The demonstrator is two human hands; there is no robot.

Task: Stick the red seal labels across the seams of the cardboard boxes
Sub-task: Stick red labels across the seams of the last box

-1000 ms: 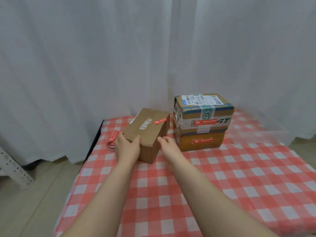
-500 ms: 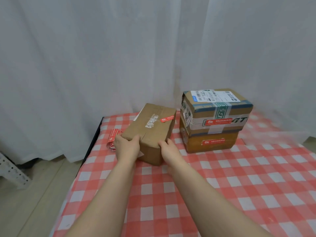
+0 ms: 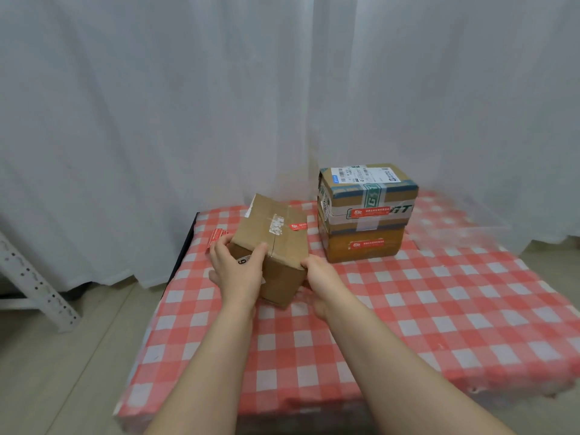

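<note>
While both hands clasp it, the plain brown cardboard box [image 3: 279,246] is tilted near the back left corner of the red-and-white checked tablecloth [image 3: 439,309], long axis pointing away from the person. The left hand [image 3: 233,271] curls round its near left corner and the right hand [image 3: 317,271] grips the near right edge. A strip of red seal labels [image 3: 216,237] lies just left, nearest the left hand. White curtains [image 3: 157,120] hang behind

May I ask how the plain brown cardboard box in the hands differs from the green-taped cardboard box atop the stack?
The plain brown cardboard box tilts in the left hand and right hand; the green-taped cardboard box sits level on an orange box. The plain box's top red label is small; the taped box's front red label is longer. Both are cardboard.
</note>
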